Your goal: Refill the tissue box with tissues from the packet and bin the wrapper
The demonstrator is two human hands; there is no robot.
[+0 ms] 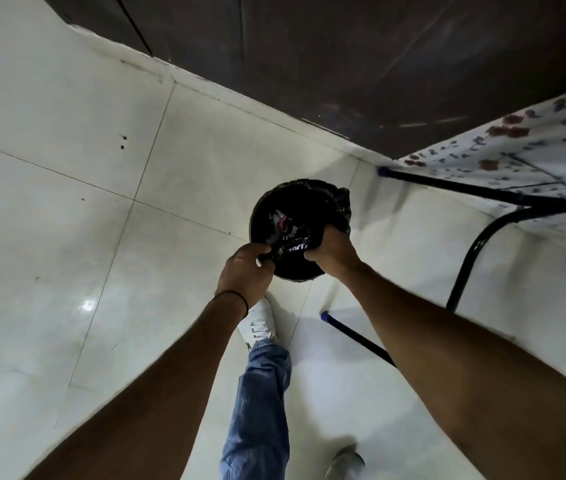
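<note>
A round black bin (pixel 276 195) lined with a black bag stands on the white tiled floor, straight below me. Over its near rim I hold a crumpled dark wrapper (pixel 292 249) with white lettering. My left hand (pixel 247 268) grips its left end and my right hand (pixel 335 252) grips its right end. The wrapper sits just above the bin's opening, partly inside it. Some dark rubbish with a red bit lies inside the bin. The tissue box is out of view.
A table with a floral cloth (pixel 530 157) and black metal legs (pixel 471 254) stands at the right, close to the bin. A dark wall (pixel 343 64) runs behind. My leg in blue jeans and a white shoe (pixel 259 323) are beside the bin.
</note>
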